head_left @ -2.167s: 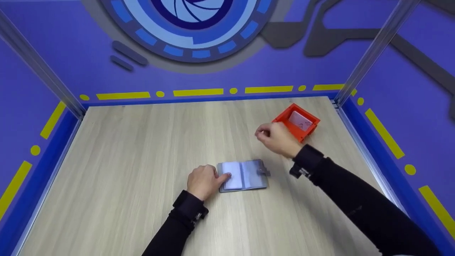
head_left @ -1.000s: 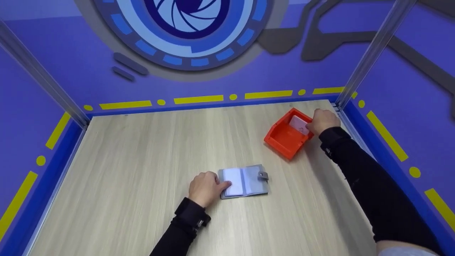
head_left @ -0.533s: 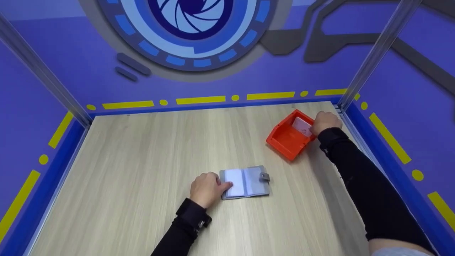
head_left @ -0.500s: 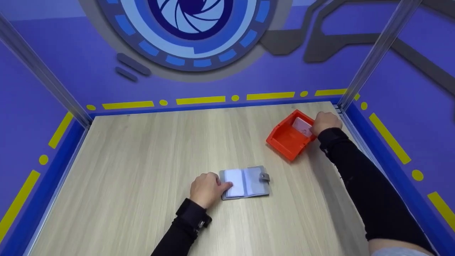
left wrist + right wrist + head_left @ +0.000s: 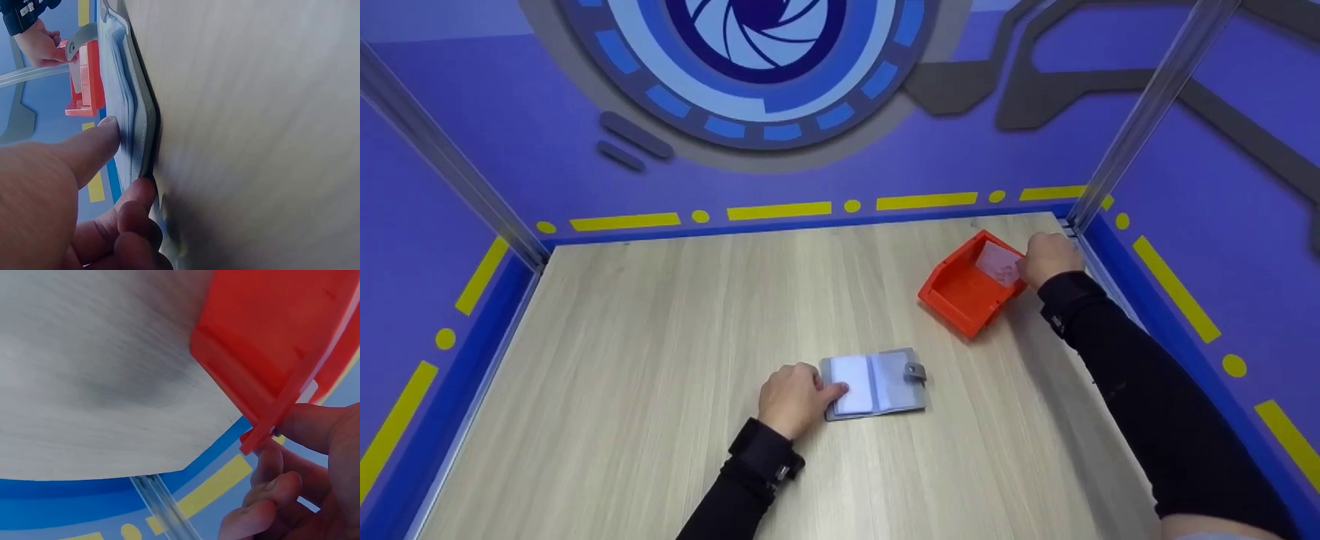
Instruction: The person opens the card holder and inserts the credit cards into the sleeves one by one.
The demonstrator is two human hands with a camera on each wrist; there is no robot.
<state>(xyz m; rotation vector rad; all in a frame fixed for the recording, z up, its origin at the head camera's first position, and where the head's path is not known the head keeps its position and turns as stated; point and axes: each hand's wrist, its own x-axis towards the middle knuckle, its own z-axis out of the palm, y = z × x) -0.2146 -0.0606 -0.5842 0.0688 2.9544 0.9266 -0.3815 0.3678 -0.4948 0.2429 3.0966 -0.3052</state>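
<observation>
On counter [image 5: 660,322]: left of wallet [image 5: 877,384], left hand [image 5: 790,400]; behind and right of wallet, bin [image 5: 964,296] with card [image 5: 997,262] inside.

The right hand [image 5: 1051,259] partly hides the pink card [image 5: 996,262], its markings [image 5: 1006,274] too small to tell.

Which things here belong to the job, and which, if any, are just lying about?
Likely in the job:
open grey booklet, pinched by the left hand
red bin, right hand at its edge
pink card inside the bin

Just background, not loose items:
wooden table
patterned wall
</observation>
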